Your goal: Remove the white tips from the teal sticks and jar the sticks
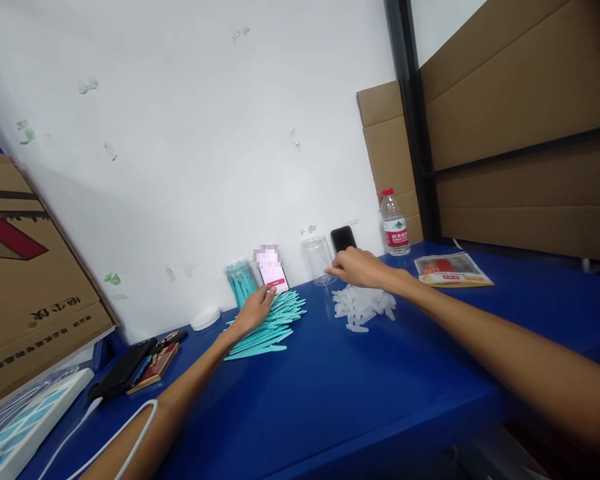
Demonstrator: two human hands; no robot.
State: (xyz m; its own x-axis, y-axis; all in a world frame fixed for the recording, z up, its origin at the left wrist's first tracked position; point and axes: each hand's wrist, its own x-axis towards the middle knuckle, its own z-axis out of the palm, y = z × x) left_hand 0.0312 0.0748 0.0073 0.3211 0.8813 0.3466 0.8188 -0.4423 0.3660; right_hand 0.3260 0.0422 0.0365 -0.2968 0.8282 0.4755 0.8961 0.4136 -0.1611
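My left hand [254, 312] is over the left part of a fanned pile of flat teal plastic sticks [275, 327], its fingers curled and partly hidden. Its fingertips overlap the lower edge of a phone with a lit screen [275, 277] propped against the wall. My right hand [363, 268] is closed above a heap of small translucent white pieces [363, 305]. Its fingertips come close to a clear jar [316, 257]. What either hand holds, if anything, I cannot make out. A clear container of upright teal sticks [240, 283] stands behind my left hand.
A dark phone [343, 238] leans on the wall. To the right are a water bottle [396, 230] and a food packet [453, 269]. A white lid [205, 319], black case [125, 367] and power strip [45, 417] lie left. A white cable [143, 417] crosses my left forearm.
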